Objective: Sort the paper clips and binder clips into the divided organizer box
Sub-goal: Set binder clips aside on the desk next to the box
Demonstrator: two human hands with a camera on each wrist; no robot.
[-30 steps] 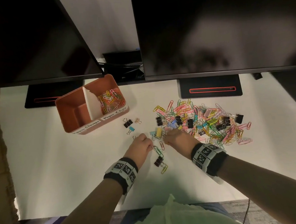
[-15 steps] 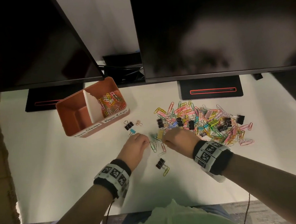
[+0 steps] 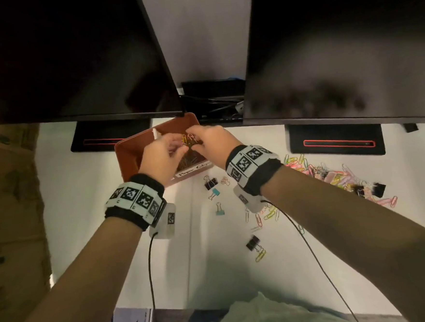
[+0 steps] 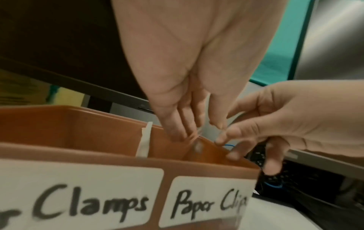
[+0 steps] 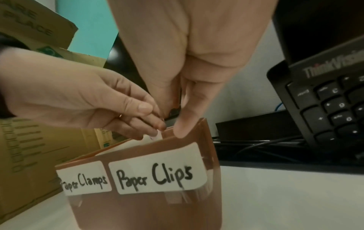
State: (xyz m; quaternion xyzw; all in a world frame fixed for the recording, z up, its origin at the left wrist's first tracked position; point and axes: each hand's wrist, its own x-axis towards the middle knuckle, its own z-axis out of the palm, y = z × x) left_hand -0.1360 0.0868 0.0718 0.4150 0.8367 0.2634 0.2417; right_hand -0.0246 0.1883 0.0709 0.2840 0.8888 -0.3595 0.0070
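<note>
The brown divided organizer box (image 3: 130, 151) stands under the monitors, labelled "Paper Clamps" and "Paper Clips" (image 5: 155, 175). Both hands hover over its right, paper-clip compartment. My left hand (image 3: 178, 148) points its straight fingers (image 4: 177, 130) down into the box, thumb apart from them. My right hand (image 3: 197, 136) hangs beside it with spread, relaxed fingers (image 4: 234, 154). A few coloured paper clips (image 3: 188, 138) show between the fingertips, blurred and apparently dropping. The mixed clip pile (image 3: 333, 177) lies to the right.
Loose binder clips, black (image 3: 210, 183), blue (image 3: 215, 192) and teal (image 3: 219, 210), lie in front of the box; another black one (image 3: 252, 242) lies nearer me. Two monitors overhang the desk's back. A keyboard (image 5: 334, 101) leans behind the box. Cardboard boxes (image 3: 10, 200) stand left.
Both hands have left the clips on the desk and moved up and back to the box's paper-clip compartment. Their fingers have loosened there.
</note>
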